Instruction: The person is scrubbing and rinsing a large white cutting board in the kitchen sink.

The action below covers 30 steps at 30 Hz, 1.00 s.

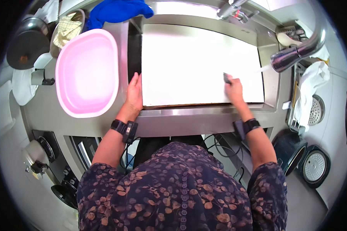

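Observation:
A large white rectangular board (188,63) lies in the stainless-steel sink (270,86), its surface washed out by glare. My left hand (134,92) holds the board's left edge near the front corner, the fingers partly hidden at the side. Over the right part of the board, my right hand (234,89) grips a small dark brush (226,78) with short bristles. Most of the brush is covered by my fingers. To the right of that hand, a chrome tap spout (280,62) points towards the board, with a pale streak of water at its mouth.
A pink plastic basin (86,75) stands left of the sink, beside a blue cloth (118,11). A dark pan (27,49) and a cleaver (40,77) lie further left. On the right are a white cloth (310,89) and a dark-green rice cooker (289,150).

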Each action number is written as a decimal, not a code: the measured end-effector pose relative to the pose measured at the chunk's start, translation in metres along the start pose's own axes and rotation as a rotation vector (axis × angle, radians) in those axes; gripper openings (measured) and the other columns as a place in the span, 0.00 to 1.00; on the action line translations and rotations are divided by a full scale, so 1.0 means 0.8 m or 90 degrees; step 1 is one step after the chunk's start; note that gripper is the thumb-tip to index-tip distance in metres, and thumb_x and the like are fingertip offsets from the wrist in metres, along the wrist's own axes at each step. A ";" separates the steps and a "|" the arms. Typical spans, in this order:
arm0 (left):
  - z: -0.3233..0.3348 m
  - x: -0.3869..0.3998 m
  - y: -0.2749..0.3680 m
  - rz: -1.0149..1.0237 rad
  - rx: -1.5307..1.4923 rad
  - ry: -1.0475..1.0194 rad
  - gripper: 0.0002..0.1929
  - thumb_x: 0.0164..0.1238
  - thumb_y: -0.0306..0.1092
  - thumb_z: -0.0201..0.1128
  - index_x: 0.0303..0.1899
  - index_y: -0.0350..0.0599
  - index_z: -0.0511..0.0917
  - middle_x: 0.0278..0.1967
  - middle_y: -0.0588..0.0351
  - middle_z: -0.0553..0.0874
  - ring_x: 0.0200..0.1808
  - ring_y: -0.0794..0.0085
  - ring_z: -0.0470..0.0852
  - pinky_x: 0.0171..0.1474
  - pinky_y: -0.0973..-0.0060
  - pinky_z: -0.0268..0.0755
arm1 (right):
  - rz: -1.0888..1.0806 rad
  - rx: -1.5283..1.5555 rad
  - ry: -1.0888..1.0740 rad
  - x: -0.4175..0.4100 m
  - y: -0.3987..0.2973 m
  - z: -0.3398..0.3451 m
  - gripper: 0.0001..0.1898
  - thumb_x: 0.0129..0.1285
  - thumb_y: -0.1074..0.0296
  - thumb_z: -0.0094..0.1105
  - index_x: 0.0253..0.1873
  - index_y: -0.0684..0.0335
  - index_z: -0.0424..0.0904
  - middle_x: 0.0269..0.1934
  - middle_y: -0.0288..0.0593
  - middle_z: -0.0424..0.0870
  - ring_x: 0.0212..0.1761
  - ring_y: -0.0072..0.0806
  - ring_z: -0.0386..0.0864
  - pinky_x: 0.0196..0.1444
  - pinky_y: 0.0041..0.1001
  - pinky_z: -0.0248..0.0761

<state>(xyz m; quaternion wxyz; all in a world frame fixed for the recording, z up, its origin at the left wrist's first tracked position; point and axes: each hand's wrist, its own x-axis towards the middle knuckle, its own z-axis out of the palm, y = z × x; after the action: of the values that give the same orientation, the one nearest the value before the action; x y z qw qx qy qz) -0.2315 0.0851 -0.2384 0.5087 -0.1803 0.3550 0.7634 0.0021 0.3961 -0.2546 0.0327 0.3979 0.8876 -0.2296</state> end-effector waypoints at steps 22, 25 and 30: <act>-0.015 0.020 -0.013 -0.080 -0.030 -0.047 0.24 0.76 0.48 0.46 0.66 0.45 0.62 0.59 0.53 0.75 0.59 0.66 0.74 0.62 0.67 0.66 | -0.322 0.083 0.108 0.178 -0.207 0.119 0.15 0.59 0.76 0.50 0.50 0.62 0.82 0.45 0.58 0.80 0.49 0.50 0.75 0.52 0.41 0.71; 0.002 0.009 -0.013 -0.025 0.046 -0.058 0.28 0.73 0.37 0.53 0.69 0.51 0.54 0.63 0.54 0.69 0.62 0.67 0.70 0.63 0.66 0.65 | -0.063 -0.080 0.248 0.215 -0.168 0.103 0.12 0.58 0.71 0.52 0.42 0.61 0.85 0.37 0.58 0.81 0.42 0.50 0.76 0.49 0.40 0.71; -0.023 -0.002 -0.003 -0.030 0.038 -0.015 0.31 0.71 0.30 0.55 0.70 0.52 0.51 0.62 0.52 0.70 0.61 0.65 0.72 0.62 0.66 0.68 | -0.450 0.195 0.068 0.136 -0.360 0.146 0.13 0.56 0.78 0.52 0.46 0.61 0.78 0.38 0.55 0.75 0.42 0.51 0.74 0.48 0.43 0.69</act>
<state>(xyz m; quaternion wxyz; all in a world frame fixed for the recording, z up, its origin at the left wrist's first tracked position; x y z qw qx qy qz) -0.2306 0.0712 -0.2508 0.5356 -0.1643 0.3669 0.7427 -0.2945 0.2545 -0.2752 -0.1546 0.0791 0.9260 -0.3352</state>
